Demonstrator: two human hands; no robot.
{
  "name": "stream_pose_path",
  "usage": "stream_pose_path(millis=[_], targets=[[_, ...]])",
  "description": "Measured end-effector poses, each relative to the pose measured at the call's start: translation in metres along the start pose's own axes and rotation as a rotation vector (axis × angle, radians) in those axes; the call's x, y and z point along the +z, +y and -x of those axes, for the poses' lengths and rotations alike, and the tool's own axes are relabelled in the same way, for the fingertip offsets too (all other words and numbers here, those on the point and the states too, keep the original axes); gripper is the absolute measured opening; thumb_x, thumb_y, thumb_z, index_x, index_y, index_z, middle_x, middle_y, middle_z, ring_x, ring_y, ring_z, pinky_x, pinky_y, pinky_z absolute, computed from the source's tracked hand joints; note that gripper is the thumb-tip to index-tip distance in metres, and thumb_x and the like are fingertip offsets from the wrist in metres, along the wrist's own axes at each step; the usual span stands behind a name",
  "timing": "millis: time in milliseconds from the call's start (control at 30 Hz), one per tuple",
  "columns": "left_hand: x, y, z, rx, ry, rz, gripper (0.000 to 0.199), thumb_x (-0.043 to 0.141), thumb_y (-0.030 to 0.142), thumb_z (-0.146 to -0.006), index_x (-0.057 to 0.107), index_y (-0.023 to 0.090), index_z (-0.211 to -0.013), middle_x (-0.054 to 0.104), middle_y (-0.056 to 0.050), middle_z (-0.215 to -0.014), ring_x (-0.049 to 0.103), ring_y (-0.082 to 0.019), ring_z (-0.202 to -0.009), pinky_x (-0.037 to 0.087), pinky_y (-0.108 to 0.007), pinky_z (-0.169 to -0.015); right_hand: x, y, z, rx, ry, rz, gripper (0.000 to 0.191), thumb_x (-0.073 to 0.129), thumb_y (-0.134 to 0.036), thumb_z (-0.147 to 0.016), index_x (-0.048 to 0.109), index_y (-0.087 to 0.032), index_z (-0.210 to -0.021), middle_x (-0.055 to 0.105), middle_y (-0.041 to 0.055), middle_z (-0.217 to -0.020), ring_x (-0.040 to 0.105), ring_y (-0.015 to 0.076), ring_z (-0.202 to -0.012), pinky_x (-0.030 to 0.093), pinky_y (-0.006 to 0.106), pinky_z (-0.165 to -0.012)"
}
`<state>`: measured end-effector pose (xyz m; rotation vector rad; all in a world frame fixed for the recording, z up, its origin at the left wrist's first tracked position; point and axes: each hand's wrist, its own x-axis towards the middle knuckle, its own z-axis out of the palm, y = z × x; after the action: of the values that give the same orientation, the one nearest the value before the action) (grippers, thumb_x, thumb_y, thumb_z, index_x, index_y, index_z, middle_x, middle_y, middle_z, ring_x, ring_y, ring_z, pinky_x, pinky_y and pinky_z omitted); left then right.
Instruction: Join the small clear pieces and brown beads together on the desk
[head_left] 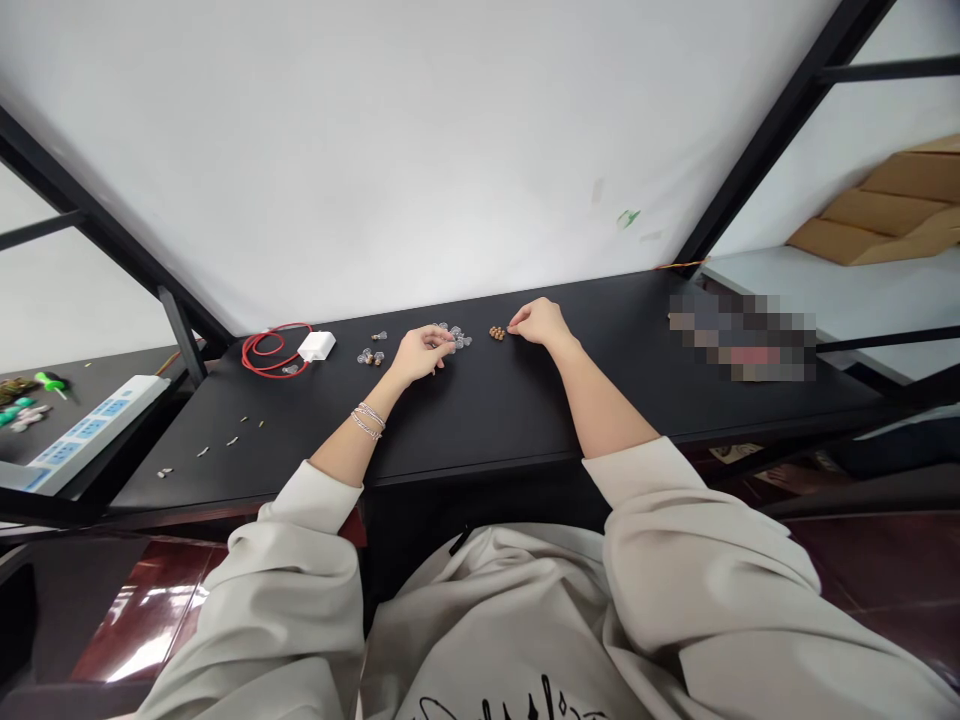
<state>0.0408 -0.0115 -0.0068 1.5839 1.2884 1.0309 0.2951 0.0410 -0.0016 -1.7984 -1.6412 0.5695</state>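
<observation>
My left hand is bent over the black tabletop with thumb and fingers drawn together. Its fingertips meet the edge of a pile of tiny clear bottles, and whatever they pinch is too small to make out. To the right of that pile lies a tight cluster of small brown corks. At its right side, my right hand pinches thumb and forefinger together; what is between them I cannot make out. Left of my left hand rest several small bottles with brown stoppers, and another bottle lies just behind them.
A white charger with a coiled red cable sits at the back left. Several tiny pale bits lie on the table's left part. A power strip stands beyond the left frame post. A pixelated patch covers something at right.
</observation>
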Motion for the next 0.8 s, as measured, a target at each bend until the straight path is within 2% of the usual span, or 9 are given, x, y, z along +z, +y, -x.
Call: stream_pose_path(millis=[267,800], targets=[[0.0,0.0018,0.001,0.014,-0.007,-0.021,0.015,0.081,0.016,-0.079,0.069,0.014,-0.088,0.068,-0.001,-0.068,0.057,-0.009,-0.046,0.042,-0.02,-0.039,0.0029,0.0013,0.0002,-0.065,-0.064,0.023,0.011,0.082,-0.009,-0.075,0.084,-0.017,-0.081,0.08,0.0082,-0.084,0.076,0.023,-0.09,0.059,0.03,-0.088],[-0.0002,0.0017,0.0009,0.007,-0.029,-0.056,0.014,0.079,0.018,-0.081,0.069,0.014,-0.089,0.068,-0.001,-0.07,0.057,-0.01,-0.048,0.043,-0.021,-0.042,0.006,0.0087,-0.0082,-0.023,-0.061,-0.004,0.018,0.084,-0.01,-0.071,0.085,-0.019,-0.086,0.081,0.0059,-0.086,0.077,0.0231,-0.091,0.06,0.031,-0.092]])
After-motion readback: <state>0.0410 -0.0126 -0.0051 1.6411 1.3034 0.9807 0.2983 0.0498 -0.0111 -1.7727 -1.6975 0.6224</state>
